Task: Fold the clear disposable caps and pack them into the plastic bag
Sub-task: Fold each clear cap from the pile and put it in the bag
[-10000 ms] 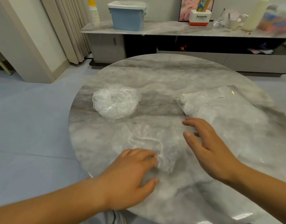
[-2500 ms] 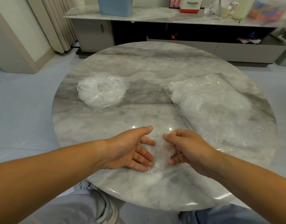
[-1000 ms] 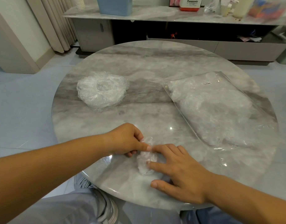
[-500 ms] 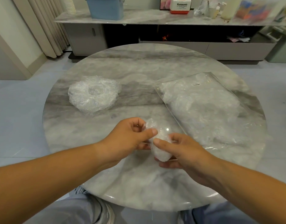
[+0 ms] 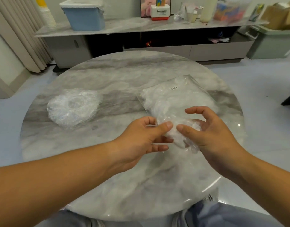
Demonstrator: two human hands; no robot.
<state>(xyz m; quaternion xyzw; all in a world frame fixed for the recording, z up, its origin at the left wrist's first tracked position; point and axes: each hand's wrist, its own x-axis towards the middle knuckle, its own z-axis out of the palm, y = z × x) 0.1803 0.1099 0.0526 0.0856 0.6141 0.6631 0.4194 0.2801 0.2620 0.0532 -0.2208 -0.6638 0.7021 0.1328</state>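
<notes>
I've got one small crumpled clear disposable cap, folded into a wad, lifted off the round grey marble-look table and held between both hands. My left hand pinches its left end w/ thumb and forefinger. My right hand cups the other side: thumb on the wad, remaining fingers curled open above it, so that grip is loose. The wad hangs just over the near end of the flat clear plastic bag, which already looks stuffed w/ white caps. I can't make out where the bag's mouth is; the film is too clear.

To do this bit well, I reckon: keep the left pinch tight so the fold doesn't spring back, free the right hand to find and lift the bag's lip, then slide the wad in flat, not ball it. Slippery film, so slow push, and press air out after.

Vs. half a sec ago: the wad and both hands have moved up and to the right, from bare table in front of me to over the bag's near end, and my right fingers have spread wider. The loose pile of unfolded clear caps at far left hasn't budged, so more to do.
</notes>
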